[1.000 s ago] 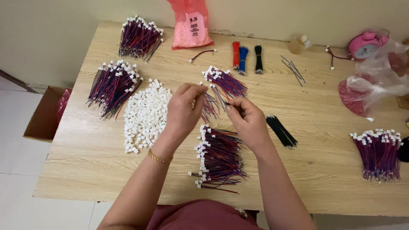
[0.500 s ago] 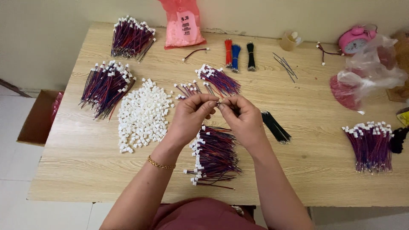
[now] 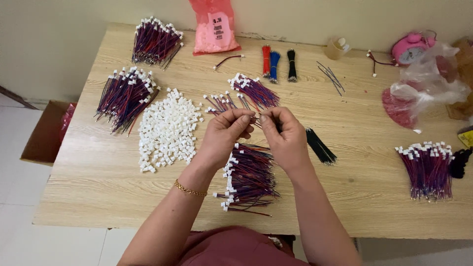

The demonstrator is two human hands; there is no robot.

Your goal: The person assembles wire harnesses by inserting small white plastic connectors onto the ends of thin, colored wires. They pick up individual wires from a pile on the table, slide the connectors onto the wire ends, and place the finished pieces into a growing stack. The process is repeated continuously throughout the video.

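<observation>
My left hand (image 3: 224, 137) and my right hand (image 3: 285, 135) meet fingertip to fingertip above the middle of the wooden table (image 3: 345, 197). Between them they pinch a thin wire with a small white connector; the piece itself is mostly hidden by the fingers. Just below my hands lies a bundle of red and blue wires with white connectors (image 3: 249, 177). A heap of loose white plastic connectors (image 3: 167, 129) sits to the left of my left hand. A small fan of wired leads (image 3: 221, 102) lies just beyond my fingers.
More wire bundles lie at far left (image 3: 125, 96), back left (image 3: 155, 42), centre back (image 3: 253, 91) and right (image 3: 428, 165). Black wires (image 3: 320, 146) lie beside my right hand. A pink bag (image 3: 215, 27), coloured wire ties (image 3: 276, 61), a pink clock (image 3: 411, 48) and plastic bags (image 3: 426, 88) line the back.
My hands have drawn closer together and a little toward me, fingertips now touching around the wire. The view has shifted slightly.
</observation>
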